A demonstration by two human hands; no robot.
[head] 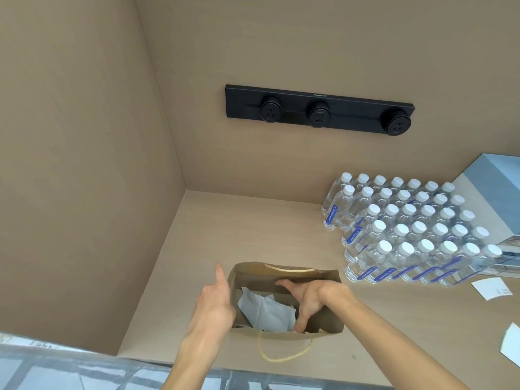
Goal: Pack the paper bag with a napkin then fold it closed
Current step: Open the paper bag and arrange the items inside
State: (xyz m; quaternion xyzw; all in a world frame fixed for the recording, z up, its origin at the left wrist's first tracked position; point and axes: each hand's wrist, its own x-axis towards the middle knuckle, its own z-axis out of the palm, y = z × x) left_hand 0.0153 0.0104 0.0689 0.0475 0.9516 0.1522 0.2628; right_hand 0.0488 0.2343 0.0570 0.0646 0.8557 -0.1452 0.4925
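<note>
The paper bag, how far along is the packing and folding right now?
Done: the napkin lies inside the open paper bag. In hand: the right hand reaches into the bag while the left hand steadies its outer side. Left: folding the top closed; it stands open.

Office pantry nook, beige counter (pixel 253 226), wall-mounted black socket rail (pixel 319 108), stocked rows of water bottles (pixel 408 229)

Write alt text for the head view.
The right hand reaches into an open brown paper bag holding a white napkin, while the left hand lies flat against its outer side. Water bottles stand to the right.
</note>
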